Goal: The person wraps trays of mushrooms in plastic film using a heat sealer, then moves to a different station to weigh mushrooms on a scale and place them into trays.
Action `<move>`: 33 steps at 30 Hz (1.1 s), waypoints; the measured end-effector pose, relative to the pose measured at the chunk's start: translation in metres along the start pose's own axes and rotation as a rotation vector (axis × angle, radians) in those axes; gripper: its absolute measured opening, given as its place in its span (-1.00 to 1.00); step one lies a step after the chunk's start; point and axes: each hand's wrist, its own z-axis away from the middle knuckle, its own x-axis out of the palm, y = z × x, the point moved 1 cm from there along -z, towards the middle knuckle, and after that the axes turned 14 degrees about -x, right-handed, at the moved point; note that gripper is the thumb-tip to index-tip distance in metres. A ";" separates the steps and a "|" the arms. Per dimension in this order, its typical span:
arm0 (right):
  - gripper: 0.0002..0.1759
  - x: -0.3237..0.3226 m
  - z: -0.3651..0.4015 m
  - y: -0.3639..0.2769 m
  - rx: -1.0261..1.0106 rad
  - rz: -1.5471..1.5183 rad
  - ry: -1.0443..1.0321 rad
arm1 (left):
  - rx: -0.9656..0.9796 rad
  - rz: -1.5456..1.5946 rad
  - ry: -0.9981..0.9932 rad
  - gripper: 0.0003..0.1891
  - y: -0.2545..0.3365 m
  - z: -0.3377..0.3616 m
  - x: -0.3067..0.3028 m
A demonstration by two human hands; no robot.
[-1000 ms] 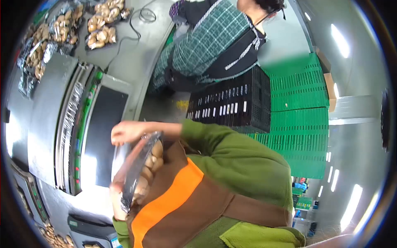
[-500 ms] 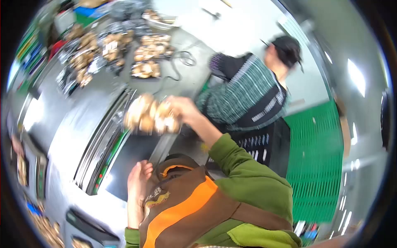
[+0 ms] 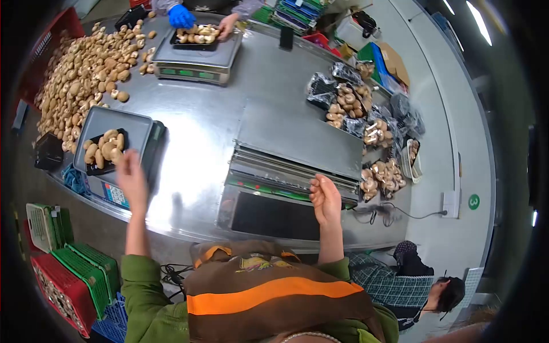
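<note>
My left hand (image 3: pixel 131 178) reaches forward with its fingers stretched out, the tips right at the near edge of a black tray of mushrooms (image 3: pixel 105 147). That tray rests on a grey weighing scale (image 3: pixel 138 127) at the left of the steel table. My right hand (image 3: pixel 327 200) is raised, fingers loosely bent and apart from the thumb, with nothing in it. It overlaps the right end of a film-wrapping machine (image 3: pixel 274 214), which has metal rollers and a dark plate.
Loose mushrooms (image 3: pixel 86 74) are heaped at the far left. Across the table, a person's blue-gloved hand (image 3: pixel 181 17) and bare hand handle another tray on a second scale (image 3: pixel 194 63). Wrapped mushroom packs (image 3: pixel 386 177) lie at right. Another person (image 3: pixel 394 274) is at lower right; crates (image 3: pixel 63 288) stand lower left.
The view has swung left. My right hand has let go of the mushroom pack it held over the wrapping machine. My left hand has moved out to the tray on the scale.
</note>
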 end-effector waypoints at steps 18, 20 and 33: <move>-0.67 0.319 0.029 0.122 0.389 0.238 -1.246 | 0.019 -0.279 0.187 -0.56 -0.086 -0.180 -0.145; -0.72 0.294 0.022 0.107 0.362 0.310 -1.184 | -0.051 -0.247 0.074 -0.63 -0.048 -0.133 -0.097; -0.73 0.096 0.013 0.010 0.164 0.264 -0.454 | 0.539 -0.562 -0.529 0.02 0.117 0.023 0.285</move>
